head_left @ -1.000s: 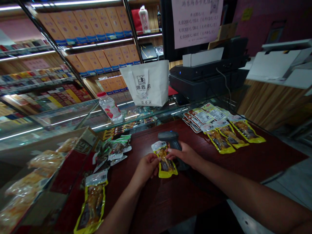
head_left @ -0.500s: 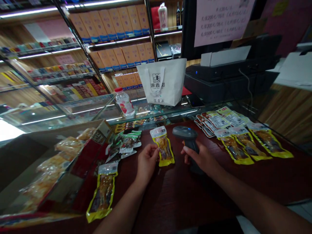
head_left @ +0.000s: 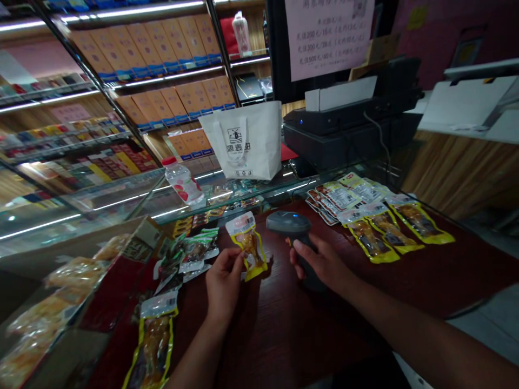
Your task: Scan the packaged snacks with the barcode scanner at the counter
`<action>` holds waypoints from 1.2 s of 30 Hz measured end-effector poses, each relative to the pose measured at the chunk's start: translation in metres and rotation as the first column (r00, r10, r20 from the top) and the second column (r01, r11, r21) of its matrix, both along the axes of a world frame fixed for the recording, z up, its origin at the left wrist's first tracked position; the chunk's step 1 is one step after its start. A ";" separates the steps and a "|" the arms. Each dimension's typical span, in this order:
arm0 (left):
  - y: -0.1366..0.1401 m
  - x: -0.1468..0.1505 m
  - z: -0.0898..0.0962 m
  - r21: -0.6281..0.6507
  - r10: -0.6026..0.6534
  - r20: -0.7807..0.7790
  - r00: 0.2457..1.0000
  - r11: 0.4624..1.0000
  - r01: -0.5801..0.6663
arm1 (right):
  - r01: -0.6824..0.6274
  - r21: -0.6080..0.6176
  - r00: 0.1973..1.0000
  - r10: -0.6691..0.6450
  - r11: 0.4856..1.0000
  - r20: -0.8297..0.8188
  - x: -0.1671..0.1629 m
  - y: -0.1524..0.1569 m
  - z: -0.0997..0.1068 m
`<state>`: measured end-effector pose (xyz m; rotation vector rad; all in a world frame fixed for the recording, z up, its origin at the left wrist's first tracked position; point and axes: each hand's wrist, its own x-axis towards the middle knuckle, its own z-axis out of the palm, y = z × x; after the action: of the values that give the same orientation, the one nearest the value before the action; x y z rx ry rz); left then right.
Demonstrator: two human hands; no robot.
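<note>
My left hand (head_left: 224, 281) grips a small yellow-edged snack packet (head_left: 248, 244) by its lower left edge and holds it upright above the dark red counter (head_left: 292, 329). My right hand (head_left: 324, 263) is wrapped around the handle of a grey barcode scanner (head_left: 291, 224), whose head points left toward the packet. A short gap separates scanner and packet.
Several yellow packets (head_left: 381, 229) and red-white packets (head_left: 336, 197) lie at the right. Green packets (head_left: 194, 249) and another yellow packet (head_left: 152, 340) lie at the left beside an open box (head_left: 81, 281). Behind stand a bottle (head_left: 183, 181), a white bag (head_left: 243, 140) and a printer (head_left: 344, 116).
My right hand left the packet and took the scanner by its handle. My left hand moved the packet left and up, away from the scanner.
</note>
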<state>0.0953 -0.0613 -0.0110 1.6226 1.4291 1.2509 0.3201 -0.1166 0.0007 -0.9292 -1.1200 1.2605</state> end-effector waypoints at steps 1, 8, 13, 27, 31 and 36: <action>0.000 0.000 0.000 0.006 -0.001 -0.012 1.000 1.000 0.001 | -0.005 -0.006 1.000 0.005 1.000 -0.003 0.000 0.001 0.000; 0.000 0.000 0.000 0.016 0.006 -0.039 0.999 1.000 -0.006 | -0.038 -0.012 0.999 0.038 0.999 0.000 0.001 0.001 0.001; 0.000 0.001 0.000 0.014 0.009 -0.045 0.999 1.000 -0.008 | -0.015 0.005 0.998 0.015 1.000 -0.058 0.002 0.003 0.002; -0.015 0.155 0.014 -0.345 -0.282 0.501 0.818 0.802 0.487 | 0.528 0.212 0.796 -0.392 0.822 -0.461 0.081 -0.082 0.039; -0.009 0.224 0.007 -0.307 -0.358 0.566 0.743 0.745 0.592 | 0.662 0.147 0.695 -0.529 0.735 -0.486 0.099 -0.125 0.033; 0.004 0.275 -0.008 -0.308 -0.358 0.552 0.753 0.752 0.583 | 0.691 0.120 0.667 -0.565 0.713 -0.486 0.102 -0.150 0.032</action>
<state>0.3706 -0.0572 -0.0194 1.1457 0.8283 0.8174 0.4224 -0.2664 0.0331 -0.6803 -0.5260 0.6251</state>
